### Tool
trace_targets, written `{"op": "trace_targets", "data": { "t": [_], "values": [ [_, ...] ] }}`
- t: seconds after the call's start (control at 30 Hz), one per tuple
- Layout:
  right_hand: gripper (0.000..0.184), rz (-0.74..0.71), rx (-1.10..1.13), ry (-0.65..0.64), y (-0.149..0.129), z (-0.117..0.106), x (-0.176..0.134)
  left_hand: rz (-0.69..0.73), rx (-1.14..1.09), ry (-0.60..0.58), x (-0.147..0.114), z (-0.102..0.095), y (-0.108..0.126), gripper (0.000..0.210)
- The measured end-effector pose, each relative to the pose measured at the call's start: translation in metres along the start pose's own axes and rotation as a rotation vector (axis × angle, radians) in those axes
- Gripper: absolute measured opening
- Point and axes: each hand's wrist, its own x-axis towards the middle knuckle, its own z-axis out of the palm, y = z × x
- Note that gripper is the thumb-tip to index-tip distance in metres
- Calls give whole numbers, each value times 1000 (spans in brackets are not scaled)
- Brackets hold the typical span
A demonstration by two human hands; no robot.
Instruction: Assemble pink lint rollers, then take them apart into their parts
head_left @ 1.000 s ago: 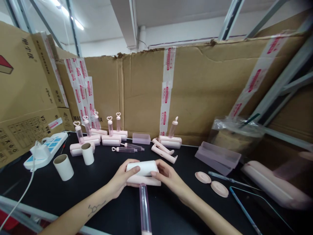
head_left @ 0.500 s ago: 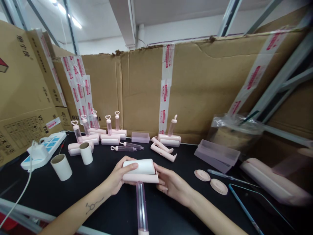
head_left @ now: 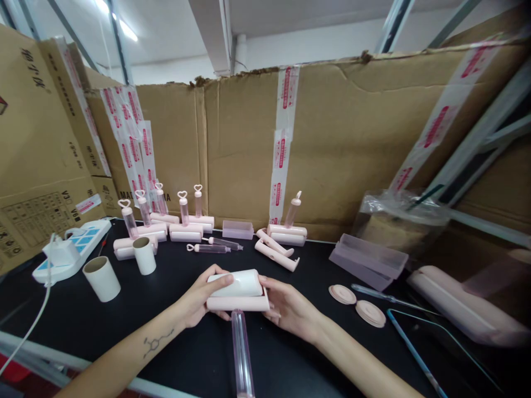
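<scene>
In the middle of the view is a lint roller, made up of a white roll [head_left: 236, 284], a pink holder [head_left: 238, 303] and a clear pinkish handle [head_left: 243, 354] pointing down toward me. My left hand [head_left: 205, 296] is closed round its left end, thumb lying on the white roll. At the right end, the fingers of my right hand [head_left: 286, 305] grip the roll and the pink holder's end; some fingertips are hidden behind it. The roll sits against the holder, slightly tilted, its right end near the end arm.
Two white rolls [head_left: 102, 279] stand left, near a power strip [head_left: 74, 251]. Several assembled lint rollers [head_left: 186, 232] line the back. Pink holder parts [head_left: 276, 255], clear covers [head_left: 369, 262], pink discs [head_left: 370, 313], a screwdriver [head_left: 385, 296] and a blue-edged tablet [head_left: 443, 354] lie rightward. Cardboard [head_left: 236, 149] walls the back.
The white roll has tilted slightly, its right end a little higher. My right fingers have shifted a little at the holder's end. The view has moved slightly.
</scene>
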Motion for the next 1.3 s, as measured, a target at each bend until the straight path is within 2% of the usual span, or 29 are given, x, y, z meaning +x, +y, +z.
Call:
{"op": "trace_targets", "data": {
  "t": [0.47, 0.7, 0.93, 1.1, 1.17, 1.3],
  "values": [
    [35, -33, -15, -25, -1, 4, -2, -40, 19, -15, -2, 1, 2, 33],
    [31, -56, -52, -7, -1, 4, -1, -34, 8, -38, -2, 2, 3, 35],
    [21, -58, -119, 12, -1, 6, -4, -26, 50, -23, -1, 0, 4, 38],
    [23, -64, -167, 3, -1, 7, -7, -19, 85, 15, 0, -1, 5, 39],
    [27, -96, -205, -14, -2, 8, -9, -11, 96, 31, 0, 0, 5, 40],
    [29, -308, -416, -27, -4, 9, -16, 42, 106, 65, 0, -2, 7, 40]
  ]
}}
